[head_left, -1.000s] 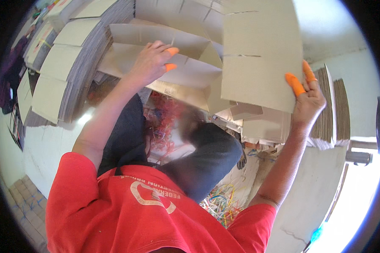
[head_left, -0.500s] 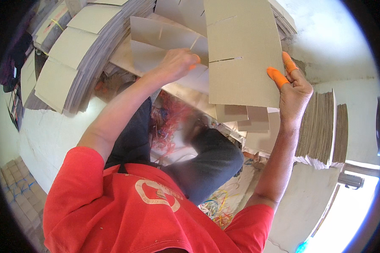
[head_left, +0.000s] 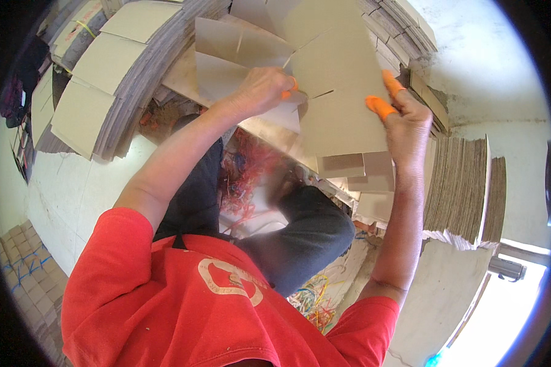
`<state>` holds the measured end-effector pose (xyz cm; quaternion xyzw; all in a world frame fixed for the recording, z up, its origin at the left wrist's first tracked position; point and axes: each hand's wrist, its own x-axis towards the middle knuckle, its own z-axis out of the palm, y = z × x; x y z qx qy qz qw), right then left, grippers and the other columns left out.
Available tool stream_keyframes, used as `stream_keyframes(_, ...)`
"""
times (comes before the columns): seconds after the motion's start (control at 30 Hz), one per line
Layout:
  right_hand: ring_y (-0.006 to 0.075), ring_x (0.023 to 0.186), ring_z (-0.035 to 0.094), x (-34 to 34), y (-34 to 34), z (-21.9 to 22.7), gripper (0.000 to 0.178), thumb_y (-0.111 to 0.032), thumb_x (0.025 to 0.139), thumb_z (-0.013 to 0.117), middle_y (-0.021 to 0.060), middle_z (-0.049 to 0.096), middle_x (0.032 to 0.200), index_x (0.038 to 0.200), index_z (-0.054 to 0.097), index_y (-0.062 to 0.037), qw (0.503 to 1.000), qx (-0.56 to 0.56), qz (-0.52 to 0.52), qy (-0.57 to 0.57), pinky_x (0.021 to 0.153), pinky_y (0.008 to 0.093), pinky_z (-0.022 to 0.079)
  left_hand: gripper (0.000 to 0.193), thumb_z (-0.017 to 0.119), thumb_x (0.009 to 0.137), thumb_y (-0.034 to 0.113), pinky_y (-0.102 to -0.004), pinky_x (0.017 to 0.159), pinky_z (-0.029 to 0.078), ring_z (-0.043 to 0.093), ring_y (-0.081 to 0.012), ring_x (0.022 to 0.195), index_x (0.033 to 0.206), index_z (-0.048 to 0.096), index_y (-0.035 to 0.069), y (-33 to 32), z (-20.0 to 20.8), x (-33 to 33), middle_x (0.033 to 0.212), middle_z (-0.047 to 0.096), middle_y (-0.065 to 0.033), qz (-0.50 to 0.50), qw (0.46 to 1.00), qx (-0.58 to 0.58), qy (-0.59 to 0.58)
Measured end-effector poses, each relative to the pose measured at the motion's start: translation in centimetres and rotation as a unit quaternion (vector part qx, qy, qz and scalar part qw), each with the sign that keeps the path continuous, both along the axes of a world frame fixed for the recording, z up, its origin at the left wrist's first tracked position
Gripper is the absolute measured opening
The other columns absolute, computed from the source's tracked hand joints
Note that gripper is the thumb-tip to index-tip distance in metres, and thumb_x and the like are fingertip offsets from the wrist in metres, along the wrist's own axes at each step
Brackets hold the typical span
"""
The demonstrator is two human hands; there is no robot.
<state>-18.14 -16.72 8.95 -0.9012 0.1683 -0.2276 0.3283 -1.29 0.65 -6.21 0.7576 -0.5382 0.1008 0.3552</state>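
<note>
My right hand [head_left: 405, 119], with orange covers on two fingertips, grips the right edge of a large slit cardboard sheet [head_left: 343, 125]. The sheet stands tilted in front of me, and a short dark slit shows across its face. At its left edge my left hand [head_left: 264, 90] is closed, also with orange on its fingertips. It appears to pinch a cardboard divider piece, though its fingers hide most of the grip. Beyond and left of that hand, thin slotted cardboard dividers [head_left: 217, 73] stand in rows. Smaller cardboard flaps [head_left: 341, 165] show below the sheet.
Tall stacks of cut cardboard rise at the left [head_left: 101, 82] and right [head_left: 456, 189]. More cardboard bundles [head_left: 404, 27] lie at the far right by the wall. Red plastic strands [head_left: 245, 174] lie between my legs, and coloured straps [head_left: 312, 300] lie beside my knee.
The large sheet has tilted and shifted left and down, with my right hand moving left along with it. My left hand has moved slightly right, up to the sheet's left edge.
</note>
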Motion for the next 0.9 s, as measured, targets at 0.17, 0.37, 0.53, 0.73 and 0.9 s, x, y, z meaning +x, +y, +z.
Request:
stream_keyframes(0.17,0.0048,0.076,0.057,1.6,2.1,-1.3,0.053,0.001,0.077,0.074,0.0095,0.071,0.088,0.127,0.056,0.0038,0.993,-0.062,0.033,0.097,0.067,0.0238,0.050,0.014,0.068,0.076,0.011,-0.0447,0.065,0.050,0.062,-0.0344,0.075,0.090,0.070,0.010,0.0,0.2,-0.1,0.077,0.061,-0.0128,0.006,0.999,0.034,0.003)
stream_keyframes(0.37,0.0362,0.064,0.057,2.5,1.4,-4.1,0.054,-0.004,0.077,0.074,0.0285,0.058,0.079,0.127,0.054,0.0031,0.977,-0.179,0.086,0.072,0.061,0.0353,0.048,0.013,0.068,0.076,0.010,-0.0448,0.064,0.050,0.063,-0.0340,0.076,0.089,0.069,0.009,-0.9,-0.1,0.1,0.078,0.062,-0.0138,0.020,0.998,0.051,-0.002)
stream_keyframes(0.53,0.0406,0.069,0.061,1.1,2.5,-4.0,0.054,-0.003,0.077,0.073,0.0289,0.059,0.082,0.127,0.054,0.0033,0.981,-0.169,0.065,0.076,0.060,0.0377,0.049,0.011,0.068,0.076,0.009,-0.0442,0.066,0.050,0.063,-0.0342,0.077,0.087,0.068,0.007,-0.7,0.5,-0.2,0.081,0.063,-0.0156,0.024,0.996,0.078,0.024)
stream_keyframes(0.73,0.0424,0.069,0.060,0.1,3.7,-6.5,0.038,0.002,0.078,0.066,0.0274,0.059,0.080,0.115,0.058,0.0060,0.980,-0.177,0.046,0.079,0.060,0.0406,0.049,0.009,0.070,0.077,0.008,-0.0437,0.065,0.049,0.062,-0.0350,0.075,0.085,0.068,0.005,-0.6,1.2,-0.7,0.081,0.063,-0.0153,-0.007,1.000,0.010,0.019)
stream_keyframes(0.9,0.0365,0.066,0.063,-0.5,4.3,-6.7,0.047,0.002,0.079,0.056,0.0216,0.061,0.076,0.124,0.049,0.0080,0.972,-0.222,0.072,0.034,0.055,0.0412,0.051,0.014,0.072,0.076,0.010,-0.0439,0.066,0.049,0.063,-0.0343,0.078,0.089,0.069,0.005,0.0,1.7,-0.5,0.083,0.063,-0.0141,-0.021,0.998,0.061,0.016)
